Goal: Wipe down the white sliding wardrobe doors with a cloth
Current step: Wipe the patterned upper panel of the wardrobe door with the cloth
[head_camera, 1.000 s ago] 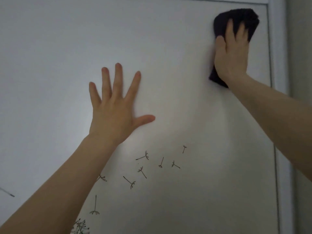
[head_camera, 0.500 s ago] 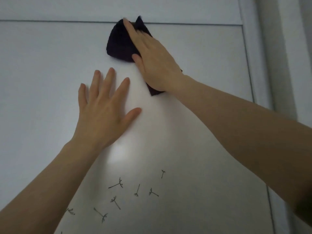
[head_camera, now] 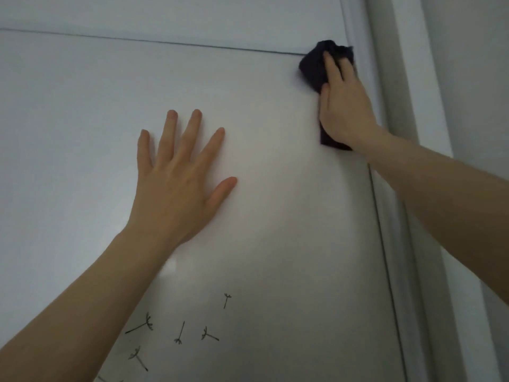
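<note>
The white sliding wardrobe door [head_camera: 82, 111] fills the view, glossy and pale grey in the dim light. My right hand [head_camera: 344, 106] presses a dark cloth [head_camera: 314, 67] flat against the door's upper right corner, just under the top seam and beside the right frame. Part of the cloth shows below my wrist. My left hand [head_camera: 179, 183] lies flat on the door at mid-height, fingers spread, holding nothing.
Small black dandelion-seed decals [head_camera: 181, 332] are scattered on the door's lower part. A horizontal seam [head_camera: 165, 42] runs across the top. The white door frame [head_camera: 396, 133] and a wall strip stand at the right.
My right hand has swept the cloth from the door's upper middle back to the upper right corner. My left hand stays flat on the door.
</note>
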